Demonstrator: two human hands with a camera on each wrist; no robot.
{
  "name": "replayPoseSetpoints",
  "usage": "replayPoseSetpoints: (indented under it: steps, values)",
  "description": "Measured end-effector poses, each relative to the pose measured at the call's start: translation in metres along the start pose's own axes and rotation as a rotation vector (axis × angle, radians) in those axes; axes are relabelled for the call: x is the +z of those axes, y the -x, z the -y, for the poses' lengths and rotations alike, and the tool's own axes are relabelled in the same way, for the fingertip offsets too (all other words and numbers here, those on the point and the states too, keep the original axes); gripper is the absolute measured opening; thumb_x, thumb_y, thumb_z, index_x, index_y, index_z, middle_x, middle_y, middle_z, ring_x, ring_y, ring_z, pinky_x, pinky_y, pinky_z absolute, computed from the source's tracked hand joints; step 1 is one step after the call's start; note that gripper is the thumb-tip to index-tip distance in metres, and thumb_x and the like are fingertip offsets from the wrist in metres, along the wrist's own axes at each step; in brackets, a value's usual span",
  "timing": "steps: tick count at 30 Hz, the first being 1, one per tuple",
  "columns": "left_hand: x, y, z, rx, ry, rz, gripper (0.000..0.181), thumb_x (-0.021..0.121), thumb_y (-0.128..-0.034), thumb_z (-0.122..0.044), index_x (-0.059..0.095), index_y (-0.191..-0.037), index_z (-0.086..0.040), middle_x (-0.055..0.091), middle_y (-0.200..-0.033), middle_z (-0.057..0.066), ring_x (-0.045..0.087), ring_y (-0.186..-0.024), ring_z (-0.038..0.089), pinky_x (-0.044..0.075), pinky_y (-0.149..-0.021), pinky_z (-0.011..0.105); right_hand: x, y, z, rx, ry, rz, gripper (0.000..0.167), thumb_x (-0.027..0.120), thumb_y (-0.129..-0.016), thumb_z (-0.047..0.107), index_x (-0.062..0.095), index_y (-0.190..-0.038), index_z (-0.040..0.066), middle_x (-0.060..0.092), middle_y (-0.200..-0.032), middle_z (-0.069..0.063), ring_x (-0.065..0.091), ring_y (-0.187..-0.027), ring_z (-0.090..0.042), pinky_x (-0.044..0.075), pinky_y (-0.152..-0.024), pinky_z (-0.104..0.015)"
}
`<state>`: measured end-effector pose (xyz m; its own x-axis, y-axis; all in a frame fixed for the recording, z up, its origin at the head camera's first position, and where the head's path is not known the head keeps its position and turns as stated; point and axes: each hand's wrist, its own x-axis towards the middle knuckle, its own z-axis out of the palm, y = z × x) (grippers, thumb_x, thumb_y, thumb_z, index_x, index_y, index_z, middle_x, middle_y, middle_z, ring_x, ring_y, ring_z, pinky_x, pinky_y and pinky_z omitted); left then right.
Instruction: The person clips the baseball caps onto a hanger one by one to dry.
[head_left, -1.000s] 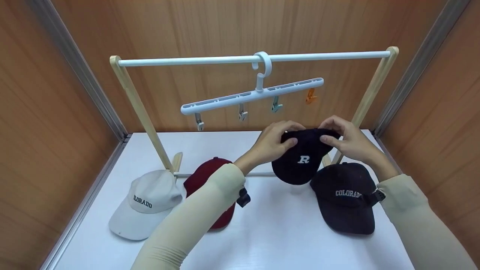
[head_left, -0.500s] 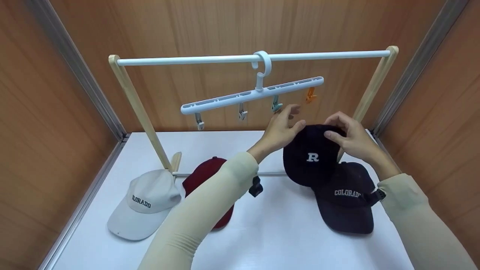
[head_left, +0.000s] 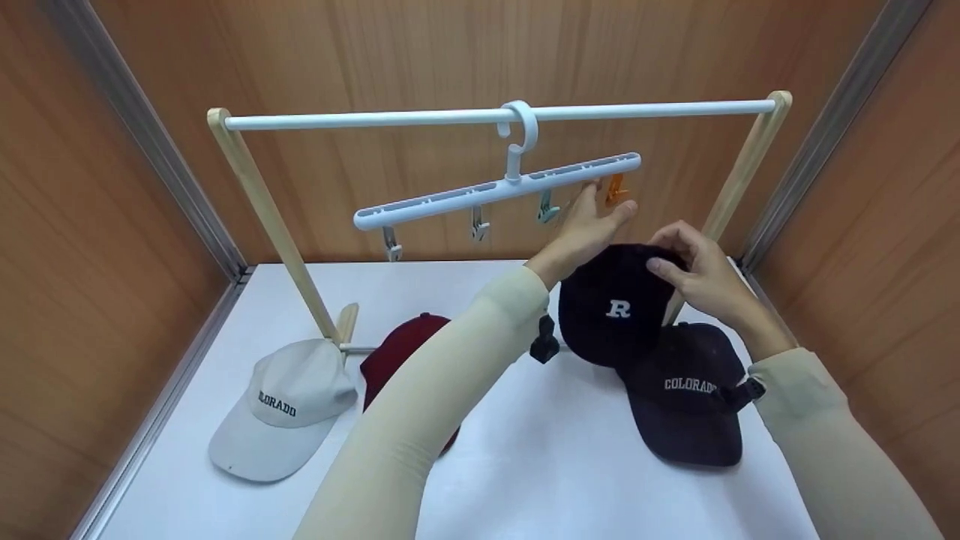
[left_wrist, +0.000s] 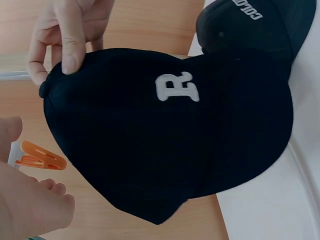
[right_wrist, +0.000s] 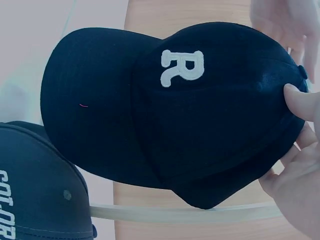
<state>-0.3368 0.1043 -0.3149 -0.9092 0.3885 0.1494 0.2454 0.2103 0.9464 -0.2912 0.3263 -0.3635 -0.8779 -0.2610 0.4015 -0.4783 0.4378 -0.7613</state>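
One black cap with a white R on its front hangs above the table, brim downward, held by the right hand alone. That hand pinches the upper crown, thumb on the near side and fingers behind. A second ago both hands gripped this cap; now the left hand is off it. The cap also sits farther right than it did then and covers more of the charcoal cap in the head view; I cannot tell whether those two touch.

Half a second ago the left hand was near the teal clip. Since then it has moved up and right to the orange clip, with thumb and fingers apart on either side of it; whether they touch it cannot be told. In the left wrist view the orange clip lies just beside the R cap's edge.

Both clips hang from a pale blue hanger, along with two grey clips. The hanger's hook goes over the white rail of a rack with wooden legs, tilted lower on the left.

On the table, the white cap lies at left in its earlier place, while the left sleeve hides more of the maroon cap.
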Motion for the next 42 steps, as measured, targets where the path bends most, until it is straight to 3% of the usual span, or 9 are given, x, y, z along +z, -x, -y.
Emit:
replayPoseSetpoints:
  steps: [5,9,20,27,32,38,42]
  values:
    - [0.000,-0.005,-0.006,-0.003,0.161,-0.015,0.068,0.063,-0.1088,-0.034,0.031,-0.166,-0.018,0.040,-0.168,0.002,0.041,-0.153,0.017,0.037,-0.123,0.034,0.005,0.001,0.000,0.004,-0.032,-0.010,0.021,0.066,-0.105,0.006,0.059,-0.124,-0.001,0.067,-0.109,-0.012,0.064,-0.098,-0.018,0.051,-0.086,-0.020]
    - [0.000,-0.007,-0.003,-0.006,0.211,-0.037,0.059,0.066,-0.1071,-0.029,0.043,-0.160,-0.018,0.053,-0.156,0.002,0.051,-0.142,0.015,0.044,-0.116,0.032,0.010,0.003,-0.003,-0.003,-0.074,-0.019,0.021,0.066,-0.104,0.003,0.058,-0.122,-0.004,0.066,-0.108,-0.012,0.064,-0.099,-0.017,0.051,-0.088,-0.020]
    - [0.004,-0.005,-0.001,-0.038,0.180,-0.037,0.062,0.076,-0.0998,-0.040,0.052,-0.151,-0.015,0.059,-0.150,0.003,0.055,-0.131,0.013,0.049,-0.110,0.032,0.014,0.008,-0.007,0.005,-0.077,-0.044,0.021,0.067,-0.104,0.003,0.058,-0.122,-0.004,0.066,-0.107,-0.011,0.064,-0.098,-0.016,0.051,-0.086,-0.021]
    - [0.009,-0.005,-0.001,0.036,0.194,-0.053,0.047,0.074,-0.1025,-0.034,0.062,-0.141,-0.009,0.069,-0.132,-0.001,0.062,-0.121,0.010,0.052,-0.103,0.025,0.016,0.009,-0.008,0.000,-0.087,-0.058,0.021,0.067,-0.103,0.002,0.058,-0.121,-0.005,0.066,-0.105,-0.011,0.064,-0.096,-0.016,0.052,-0.085,-0.021]
    - [0.008,-0.003,-0.002,0.085,0.161,-0.040,0.032,0.067,-0.1064,-0.035,0.068,-0.130,-0.013,0.072,-0.116,0.002,0.064,-0.109,0.010,0.051,-0.097,0.022,0.015,0.008,-0.008,-0.005,-0.088,-0.073,0.021,0.067,-0.103,0.002,0.059,-0.120,-0.005,0.067,-0.105,-0.010,0.064,-0.095,-0.015,0.052,-0.084,-0.021]
    - [0.006,0.000,0.000,0.063,0.134,-0.026,0.038,0.060,-0.1090,-0.040,0.068,-0.137,-0.016,0.070,-0.125,-0.003,0.062,-0.116,0.008,0.051,-0.102,0.025,0.016,0.009,-0.010,-0.011,-0.097,-0.065,0.021,0.066,-0.103,0.000,0.058,-0.122,-0.005,0.067,-0.106,-0.010,0.065,-0.097,-0.016,0.052,-0.086,-0.020]
    - [0.004,0.002,0.002,0.044,0.125,-0.048,0.039,0.057,-0.1099,-0.042,0.067,-0.137,-0.016,0.069,-0.126,-0.004,0.062,-0.115,0.010,0.052,-0.102,0.027,0.018,0.009,-0.013,-0.012,-0.117,-0.059,0.021,0.066,-0.102,-0.003,0.058,-0.122,-0.005,0.066,-0.106,-0.011,0.064,-0.098,-0.017,0.052,-0.088,-0.020]
